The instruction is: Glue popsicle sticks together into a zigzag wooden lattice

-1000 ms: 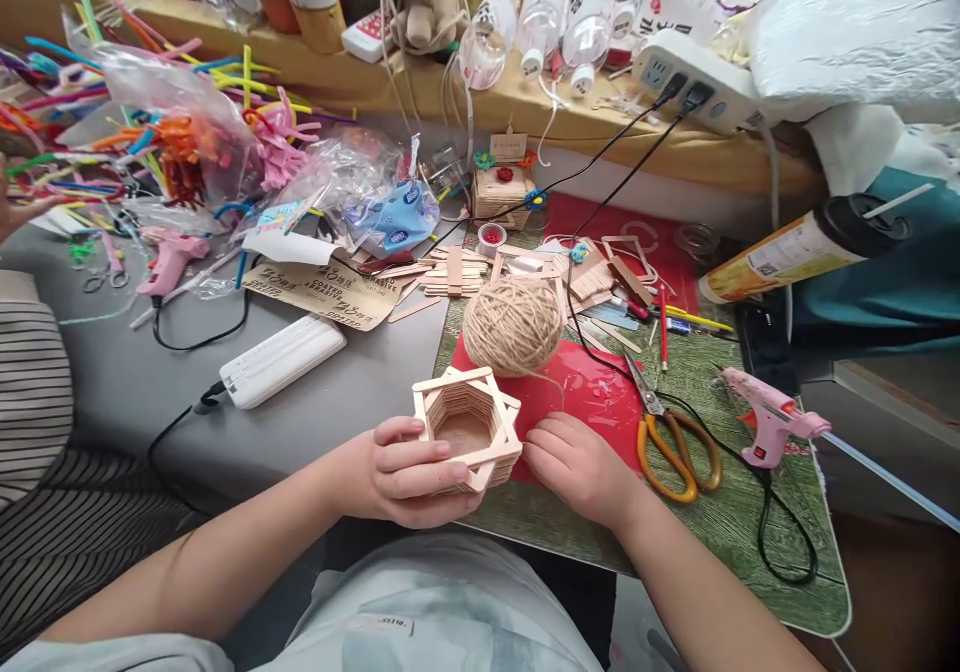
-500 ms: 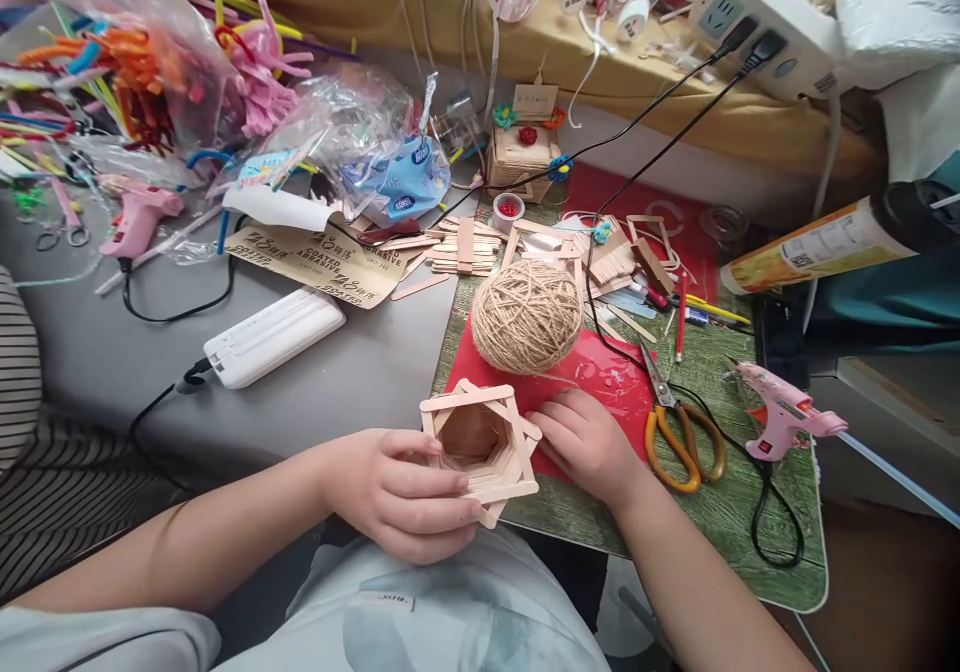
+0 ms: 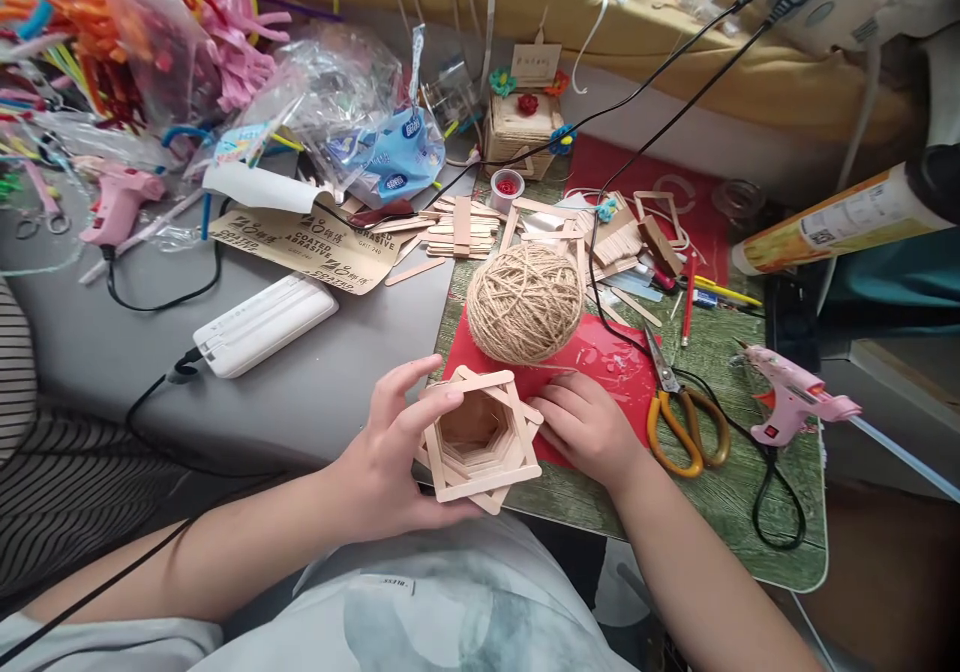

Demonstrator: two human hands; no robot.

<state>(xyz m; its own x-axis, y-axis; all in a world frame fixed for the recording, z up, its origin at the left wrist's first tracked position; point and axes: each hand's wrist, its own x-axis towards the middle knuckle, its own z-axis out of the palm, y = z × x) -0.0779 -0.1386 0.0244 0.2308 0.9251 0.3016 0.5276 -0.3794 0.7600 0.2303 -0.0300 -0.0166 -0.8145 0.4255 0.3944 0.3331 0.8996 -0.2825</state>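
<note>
Left hand (image 3: pixel 382 452): moved since prev. frame; fingers now fanned at L rim of box (image 3: pixel 491 483), thumb side low, clamped on it, prob. to steady it.
Box: btwn both hands over near edge of bench (image 3: pixel 375 332), mouth tipped up, inside showing.
R hand (image 3: pixel 589 427): curled at R corner; tips hidden, can't tell if on twine (image 3: pixel 525 302).
Twine: ball by red sheet (image 3: pixel 615 362), close for feeding.
Sandpaper (image 3: pixel 300 250): "COATED ABRASIVE", "GRIT 240".
Shirt tag (image 3: pixel 387 584): "BLESS".
</note>
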